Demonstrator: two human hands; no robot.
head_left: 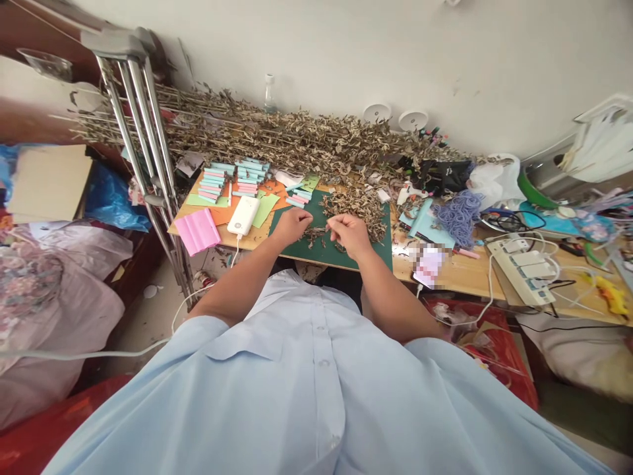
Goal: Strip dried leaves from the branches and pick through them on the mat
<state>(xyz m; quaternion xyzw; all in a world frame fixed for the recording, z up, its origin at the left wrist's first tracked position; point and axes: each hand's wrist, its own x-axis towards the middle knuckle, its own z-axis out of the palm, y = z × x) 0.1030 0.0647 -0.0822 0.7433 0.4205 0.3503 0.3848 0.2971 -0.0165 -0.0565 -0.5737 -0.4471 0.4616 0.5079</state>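
Dried leaves [366, 203] lie heaped on the green mat [378, 256]. The left hand [293, 225] and right hand [349, 233] are positioned over the mat, apart from each other, fingers curled; whether either grips a leaf cannot be told. The mat rests on a wooden table [462, 269]. Behind the mat: dried stalks [277, 132], then a pale wall [346, 46]. Left of it: paper tubes [252, 173], white power bank [244, 216], crutches [119, 45]. Right: phone [429, 266], purple yarn [457, 218], power strip [524, 270].

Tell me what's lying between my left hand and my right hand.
In the head view, a small clump of dried leaves lies between your left hand and right hand, on the green mat.
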